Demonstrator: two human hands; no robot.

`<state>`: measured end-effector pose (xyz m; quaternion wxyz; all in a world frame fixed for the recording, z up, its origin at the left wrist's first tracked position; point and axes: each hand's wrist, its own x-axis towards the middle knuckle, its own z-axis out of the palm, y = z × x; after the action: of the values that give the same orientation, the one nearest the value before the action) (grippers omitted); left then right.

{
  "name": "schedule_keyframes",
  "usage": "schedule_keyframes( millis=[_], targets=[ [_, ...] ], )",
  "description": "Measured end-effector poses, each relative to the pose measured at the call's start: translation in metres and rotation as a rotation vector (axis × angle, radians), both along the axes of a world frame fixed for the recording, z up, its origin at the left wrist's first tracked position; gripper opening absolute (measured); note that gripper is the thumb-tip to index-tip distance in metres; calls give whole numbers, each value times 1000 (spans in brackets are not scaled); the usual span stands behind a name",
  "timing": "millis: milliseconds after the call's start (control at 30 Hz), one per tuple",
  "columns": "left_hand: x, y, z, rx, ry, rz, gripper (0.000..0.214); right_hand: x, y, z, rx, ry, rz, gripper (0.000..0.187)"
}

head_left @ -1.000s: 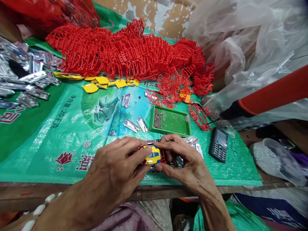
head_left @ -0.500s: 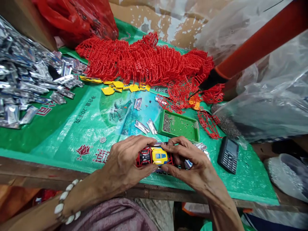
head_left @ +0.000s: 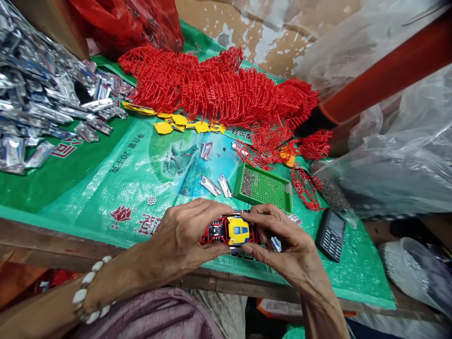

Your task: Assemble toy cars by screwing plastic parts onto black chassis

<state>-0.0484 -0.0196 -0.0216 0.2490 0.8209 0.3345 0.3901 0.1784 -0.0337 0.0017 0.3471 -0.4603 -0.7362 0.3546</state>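
Toy car [head_left: 230,230]: on the person's side of the green tray [head_left: 277,189] and a little to its left; from where I stand I can't tell whether it touches what lies beneath.
Desk [head_left: 42,242]: under a printed green sheet [head_left: 88,202] that runs past the tray on both sides.
Red frames [head_left: 212,89]: one long heap beyond the tray, mostly off to its left.
Left hand [head_left: 190,230]: clamped on the car's left end, fingers along the far side, thumb along the near one.
Right hand [head_left: 284,238]: pinching the other end, in front of the tray; neither hand is nearer, both touch.
Long axis: from one palm to the other, roughly along the desk's front edge.
Phone [head_left: 331,234]: right of the tray and nearer the person, face up.
Car's look: red openwork with black detail at the left; wheels I can't make out.
Yellow panel [head_left: 240,230]: uppermost on the car, marked in blue.
Silver parts [head_left: 225,185]: two, just left of the tray.
Pins [head_left: 247,181]: gathered at the tray's left end.
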Motion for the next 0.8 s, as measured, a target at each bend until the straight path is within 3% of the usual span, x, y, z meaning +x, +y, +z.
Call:
schedule_keyframes(
  millis=[433,800],
  targets=[
    [-4,0,0,49,4,-9,27,-4,4,12,-61,-161,69,36],
    [-7,-3,2,111,71,-16,18,-8,3,19,-7,-237,124,32]
  ],
)
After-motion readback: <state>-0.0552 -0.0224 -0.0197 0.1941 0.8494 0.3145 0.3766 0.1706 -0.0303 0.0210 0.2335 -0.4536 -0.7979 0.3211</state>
